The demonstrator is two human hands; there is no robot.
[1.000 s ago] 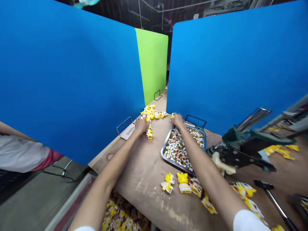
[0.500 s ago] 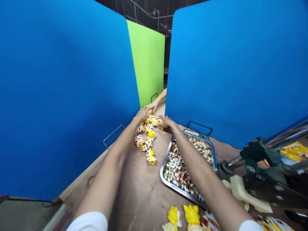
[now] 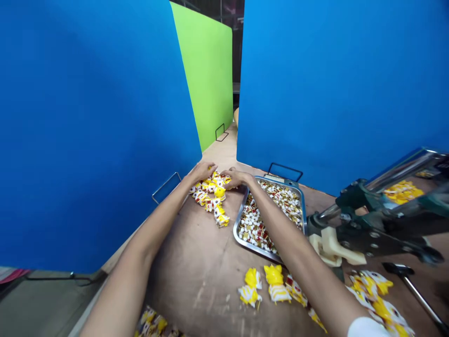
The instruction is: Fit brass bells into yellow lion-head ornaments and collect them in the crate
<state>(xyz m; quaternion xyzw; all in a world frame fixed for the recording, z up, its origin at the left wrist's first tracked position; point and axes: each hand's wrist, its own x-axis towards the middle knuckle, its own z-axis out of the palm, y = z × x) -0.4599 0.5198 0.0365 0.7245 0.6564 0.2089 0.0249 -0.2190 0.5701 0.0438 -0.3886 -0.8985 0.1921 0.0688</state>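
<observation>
Loose pile of small wrapped packets [image 3: 209, 196], yellow and white, lies on the wooden tabletop [image 3: 185, 285], just left of a steel tray [image 3: 239, 216]. Each packet looks light and fairly stiff, its glossy film likely slippery, with little weight to resist a nudge; a thumb-and-finger pinch at a crimped end seems the surest hold.

The left hand [image 3: 201, 172] lies palm down on the pile's far left edge, fingers spread and touching packets. The right hand [image 3: 238, 178] reaches in from the tray side, fingers loosely extended and in contact with the pile's right edge — any pinch is hidden, so cannot tell. The hands are near each other, not touching.

The tray holds many small white, red and gold pieces [image 3: 261, 220]. Larger yellow wrappers [image 3: 273, 281] lie nearer the body. To the right sits a green-and-steel lever press [image 3: 372, 231] — a cream moulded block [image 3: 333, 248] fixed at its end.
</observation>
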